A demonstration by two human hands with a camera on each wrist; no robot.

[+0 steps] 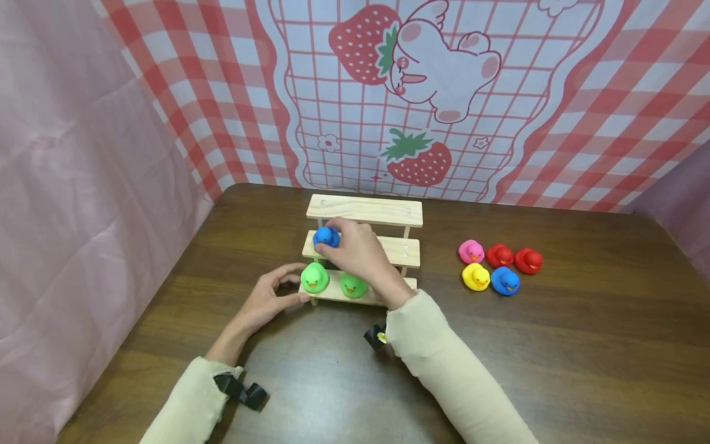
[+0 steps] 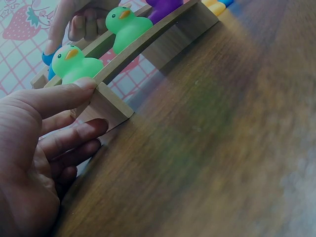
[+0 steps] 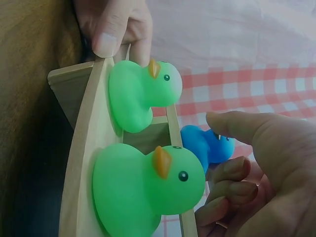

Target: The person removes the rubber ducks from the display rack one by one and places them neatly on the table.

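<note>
A three-tier wooden display rack (image 1: 403, 250) stands on the table. My right hand (image 1: 362, 254) pinches a blue rubber duck (image 1: 325, 237) at the left end of the middle shelf. At the left end of the bottom shelf, my left hand (image 1: 270, 301) grips the rack, its thumb (image 2: 85, 84) against the shelf's front edge. Beside that thumb sits one green rubber duck (image 1: 315, 279); a second green duck (image 1: 353, 285) is further right on the same shelf. The left wrist view also catches a purple duck (image 2: 165, 8) past them, which my right arm covers in the head view.
To the right of the rack, loose ducks form two rows: a pink duck (image 1: 471, 251) and two red ducks (image 1: 500, 255) behind, a yellow duck (image 1: 476, 277) and a blue duck (image 1: 505, 281) in front. A checked cloth (image 1: 244, 105) hangs behind the brown table (image 1: 599, 345).
</note>
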